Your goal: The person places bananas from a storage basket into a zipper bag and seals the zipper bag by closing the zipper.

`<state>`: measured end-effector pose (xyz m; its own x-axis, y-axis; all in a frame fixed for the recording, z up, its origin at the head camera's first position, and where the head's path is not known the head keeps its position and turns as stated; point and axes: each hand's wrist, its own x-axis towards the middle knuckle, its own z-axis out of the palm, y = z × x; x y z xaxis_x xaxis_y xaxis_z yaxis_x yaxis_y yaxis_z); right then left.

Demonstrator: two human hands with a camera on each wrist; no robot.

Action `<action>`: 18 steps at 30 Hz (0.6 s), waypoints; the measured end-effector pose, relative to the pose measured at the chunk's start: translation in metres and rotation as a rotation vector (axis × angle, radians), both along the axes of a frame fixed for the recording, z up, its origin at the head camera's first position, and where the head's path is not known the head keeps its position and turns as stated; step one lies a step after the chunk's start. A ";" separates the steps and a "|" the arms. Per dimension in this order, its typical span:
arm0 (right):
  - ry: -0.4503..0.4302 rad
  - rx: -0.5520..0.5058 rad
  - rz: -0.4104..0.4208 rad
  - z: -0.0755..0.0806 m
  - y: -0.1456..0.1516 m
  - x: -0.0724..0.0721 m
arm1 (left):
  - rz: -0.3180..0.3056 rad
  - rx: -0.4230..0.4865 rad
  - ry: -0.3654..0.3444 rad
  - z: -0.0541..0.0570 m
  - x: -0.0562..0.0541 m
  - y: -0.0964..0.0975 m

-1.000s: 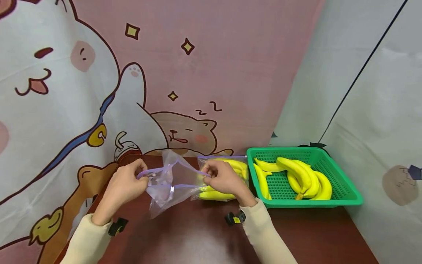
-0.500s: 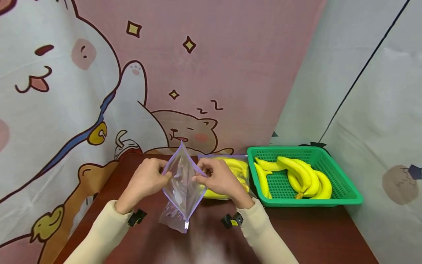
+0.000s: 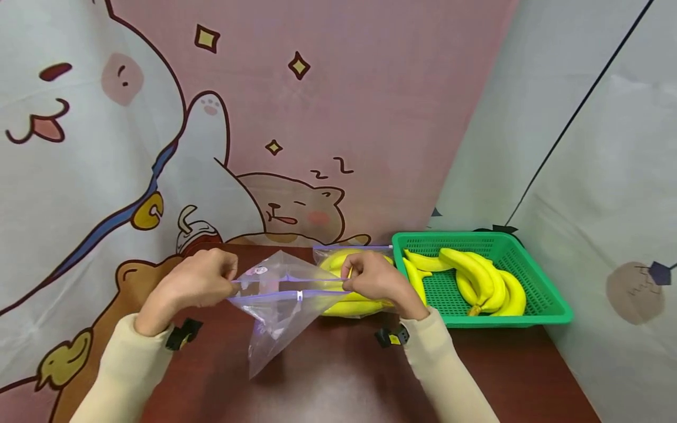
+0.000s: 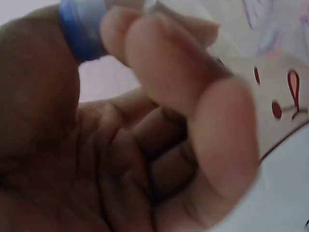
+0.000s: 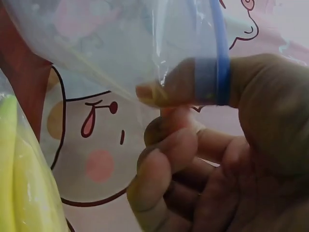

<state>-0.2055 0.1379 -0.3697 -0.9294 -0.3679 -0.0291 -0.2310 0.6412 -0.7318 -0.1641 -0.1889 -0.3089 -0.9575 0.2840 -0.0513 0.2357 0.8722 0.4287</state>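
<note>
Both hands stretch the mouth of a clear zip bag with purple edging between them over the table. My left hand pinches one side of the mouth; my right hand pinches the opposite side. The bag's white slider sits midway along the near edge, and its body hangs below, crumpled, with nothing seen in it. In the right wrist view the thumb lies inside the blue-tinted zip strip, with the fingers curled below it. The left wrist view has the fingers curled toward the thumb at the strip.
Behind my right hand lies a filled zip bag of bananas. A green basket with several loose bananas stands at the right on the dark red table. A printed cartoon cloth hangs behind.
The bag's mouth first came together into an upright diamond as the hands neared each other, turned toward me. Now the hands have moved apart and the mouth is pulled into a flat, narrow slit.
</note>
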 end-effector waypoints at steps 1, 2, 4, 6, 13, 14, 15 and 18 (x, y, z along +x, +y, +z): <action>0.008 -0.005 0.000 -0.001 0.000 0.000 | -0.013 0.044 -0.028 0.001 -0.001 0.000; 0.023 -0.012 -0.001 -0.001 0.001 0.000 | -0.024 0.097 -0.047 0.002 -0.002 0.000; 0.062 -0.038 0.006 -0.004 0.000 0.000 | -0.041 0.225 -0.083 -0.001 -0.003 0.002; 0.103 -0.078 0.017 -0.006 0.000 -0.001 | -0.044 0.350 -0.105 -0.007 -0.004 0.005; 0.246 -0.181 0.022 -0.015 0.000 -0.003 | -0.005 0.535 -0.022 -0.037 -0.007 0.029; 0.257 -0.189 0.022 -0.016 0.001 -0.003 | 0.003 0.546 -0.011 -0.041 -0.007 0.032; 0.264 -0.196 0.024 -0.017 0.002 -0.003 | 0.009 0.558 -0.002 -0.044 -0.008 0.035; 0.282 -0.204 0.031 -0.020 0.005 -0.003 | 0.038 0.595 0.026 -0.051 -0.009 0.040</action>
